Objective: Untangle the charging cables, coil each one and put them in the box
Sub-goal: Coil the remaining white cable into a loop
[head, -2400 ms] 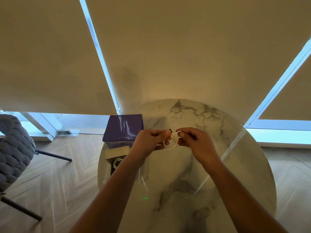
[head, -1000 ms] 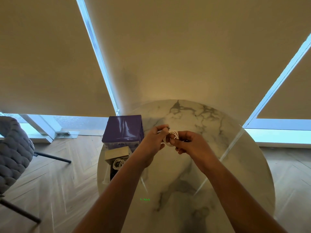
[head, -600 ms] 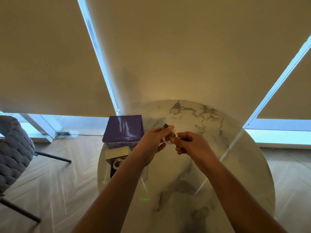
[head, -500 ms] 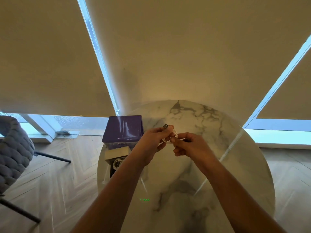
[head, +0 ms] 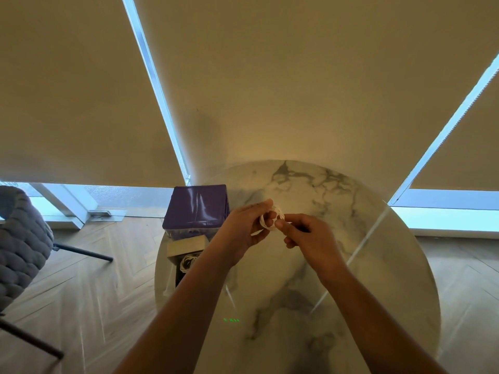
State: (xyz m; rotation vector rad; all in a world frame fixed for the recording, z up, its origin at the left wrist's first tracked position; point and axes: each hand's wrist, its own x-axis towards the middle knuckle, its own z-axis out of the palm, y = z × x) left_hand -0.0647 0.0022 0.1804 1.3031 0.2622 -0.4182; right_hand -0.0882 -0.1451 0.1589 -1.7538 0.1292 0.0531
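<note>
A small white charging cable (head: 270, 220), wound into a tight coil, is held above the round marble table (head: 378, 265). My left hand (head: 244, 228) grips the coil from the left. From the right, my right hand (head: 307, 234) pinches it between thumb and fingers. An open box (head: 186, 245) sits at the table's left edge, partly behind my left forearm, with another coiled white cable (head: 189, 261) inside it.
A purple box (head: 197, 207) stands just behind the open box at the table's left rim. A grey quilted chair (head: 21, 244) stands on the wooden floor to the left. Drawn blinds hang close behind the table.
The loose loops have been drawn into a tighter coil between my hands. The black plug that stuck up above my left fingers is hidden now.
</note>
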